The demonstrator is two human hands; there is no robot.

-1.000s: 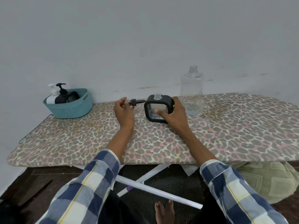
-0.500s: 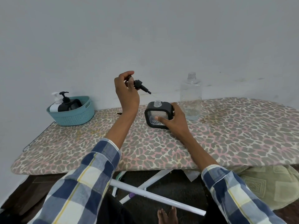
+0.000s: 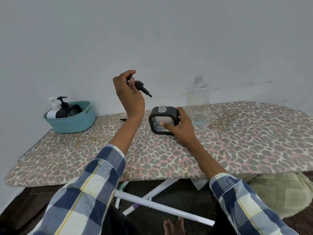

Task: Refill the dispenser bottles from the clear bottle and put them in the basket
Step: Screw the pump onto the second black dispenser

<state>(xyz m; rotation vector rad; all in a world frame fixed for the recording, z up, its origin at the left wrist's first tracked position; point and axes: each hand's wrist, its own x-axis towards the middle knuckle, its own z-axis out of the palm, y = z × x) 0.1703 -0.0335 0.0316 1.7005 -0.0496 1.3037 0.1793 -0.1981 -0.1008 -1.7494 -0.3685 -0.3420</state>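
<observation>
A square black-framed dispenser bottle (image 3: 158, 114) stands on the ironing board (image 3: 237, 141) with its neck uncapped. My right hand (image 3: 179, 126) grips its right side, thumb across the clear front. My left hand (image 3: 129, 94) is raised above and left of the bottle and pinches the black pump head (image 3: 142, 88), whose thin tube trails down toward the neck. The clear bottle (image 3: 197, 100) stands uncapped just right of the dispenser, nearly empty. A teal basket (image 3: 72, 122) at the far left holds a white pump bottle (image 3: 53, 107) and a black pump bottle (image 3: 63, 107).
The board has a leopard-print cover and stands against a plain wall. A small dark item (image 3: 123, 119) lies on the board behind my left wrist. Below are white board legs (image 3: 162, 207), a green cloth (image 3: 277, 192) at the right and my bare foot (image 3: 174, 226).
My left hand lifted the pump head from the board beside the dispenser up into the air. My right hand stayed on the dispenser bottle.
</observation>
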